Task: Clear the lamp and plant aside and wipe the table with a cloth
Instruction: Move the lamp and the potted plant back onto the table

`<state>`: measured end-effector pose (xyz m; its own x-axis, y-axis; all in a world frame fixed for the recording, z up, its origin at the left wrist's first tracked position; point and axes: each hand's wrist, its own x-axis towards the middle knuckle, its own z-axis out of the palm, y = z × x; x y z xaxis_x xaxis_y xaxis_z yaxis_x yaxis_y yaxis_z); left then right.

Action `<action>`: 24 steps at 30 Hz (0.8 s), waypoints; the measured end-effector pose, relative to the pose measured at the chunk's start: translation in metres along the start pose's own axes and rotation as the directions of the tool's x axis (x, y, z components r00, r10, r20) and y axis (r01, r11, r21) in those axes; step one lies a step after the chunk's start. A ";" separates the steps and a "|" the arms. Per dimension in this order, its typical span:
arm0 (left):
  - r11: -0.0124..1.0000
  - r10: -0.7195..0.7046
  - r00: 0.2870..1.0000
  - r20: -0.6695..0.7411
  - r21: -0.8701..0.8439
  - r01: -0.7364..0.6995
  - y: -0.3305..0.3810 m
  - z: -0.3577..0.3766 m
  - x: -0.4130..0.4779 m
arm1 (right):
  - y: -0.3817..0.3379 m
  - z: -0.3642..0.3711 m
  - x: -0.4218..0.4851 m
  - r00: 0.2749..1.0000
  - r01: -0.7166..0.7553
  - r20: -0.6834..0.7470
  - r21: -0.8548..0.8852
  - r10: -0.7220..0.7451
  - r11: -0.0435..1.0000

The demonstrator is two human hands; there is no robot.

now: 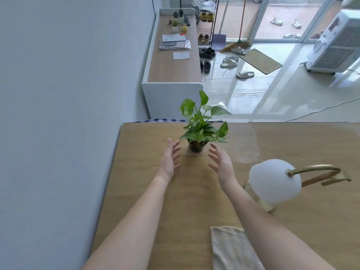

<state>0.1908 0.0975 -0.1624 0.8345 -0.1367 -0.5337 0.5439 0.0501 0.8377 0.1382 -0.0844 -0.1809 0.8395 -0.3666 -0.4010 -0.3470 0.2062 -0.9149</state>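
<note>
A small green plant (202,121) in a dark pot (196,147) stands near the far edge of the wooden table (140,172). My left hand (170,158) hovers just left of the pot and my right hand (221,162) just right of it. Both have straight, spread fingers and neither touches the pot. A lamp (274,181) with a white globe shade, a curved brass arm and a brass base stands at the right. A beige cloth (233,248) lies flat at the near edge, partly under my right forearm.
A grey wall (68,94) runs along the table's left side. Beyond the far edge stands a long low cabinet (173,67) with papers and small plants. Shoes and a mat lie on the tiled floor, with an air cooler (335,41) at the far right.
</note>
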 end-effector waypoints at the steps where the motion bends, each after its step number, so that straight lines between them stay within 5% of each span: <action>1: 1.000 -0.009 1.000 0.010 -0.006 0.009 0.001 0.001 0.006 | -0.001 0.006 0.007 1.000 -0.006 -0.017 0.023 0.006 1.000; 13: 0.999 0.045 0.994 0.097 0.008 -0.046 0.001 0.019 0.030 | 0.004 0.027 0.039 0.993 -0.064 -0.083 0.188 0.081 0.980; 24: 0.988 0.092 0.980 0.174 0.109 -0.112 -0.002 0.013 -0.001 | -0.012 0.003 0.014 0.994 -0.094 0.059 0.051 0.091 0.994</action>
<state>0.1871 0.0843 -0.1621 0.8528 -0.3016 -0.4262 0.4343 -0.0435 0.8997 0.1554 -0.0891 -0.1758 0.8279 -0.2919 -0.4790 -0.4025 0.2855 -0.8697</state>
